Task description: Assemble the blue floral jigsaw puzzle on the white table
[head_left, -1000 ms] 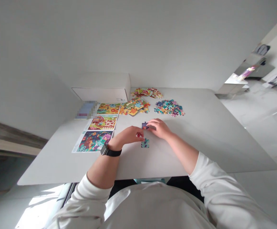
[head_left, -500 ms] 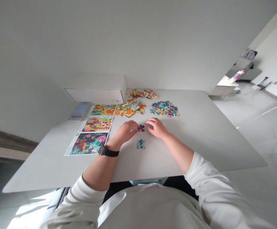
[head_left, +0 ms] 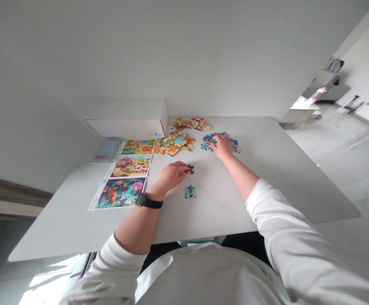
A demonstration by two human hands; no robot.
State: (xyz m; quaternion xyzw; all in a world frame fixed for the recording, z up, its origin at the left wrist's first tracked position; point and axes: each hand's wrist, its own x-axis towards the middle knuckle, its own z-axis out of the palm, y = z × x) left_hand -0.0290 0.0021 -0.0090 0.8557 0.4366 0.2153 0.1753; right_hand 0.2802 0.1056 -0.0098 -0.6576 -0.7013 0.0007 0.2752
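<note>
My left hand (head_left: 173,174) rests on the table with its fingertips closed on a dark purple puzzle piece (head_left: 191,169) that has a red patch. Nearer to me lies a teal puzzle piece (head_left: 190,192) with a leaf pattern, touched by neither hand. My right hand (head_left: 223,146) is over the pile of teal, purple and pink puzzle pieces (head_left: 236,147), fingers bent down among them. Whatever its fingertips pinch, if anything, is too small to make out.
Left of my hands lies a printed sheet (head_left: 94,201) with three coloured pictures. Behind it stands a white box (head_left: 123,128). An orange-yellow pile of puzzle pieces (head_left: 173,148) and a red-yellow pile (head_left: 190,123) lie farther back. A blurred-out bluish item (head_left: 106,149) is beside the sheet.
My right hand has left the dark piece's side and moved away and right onto the teal-purple pile. My left hand stays at the dark piece. The view has shifted slightly.
</note>
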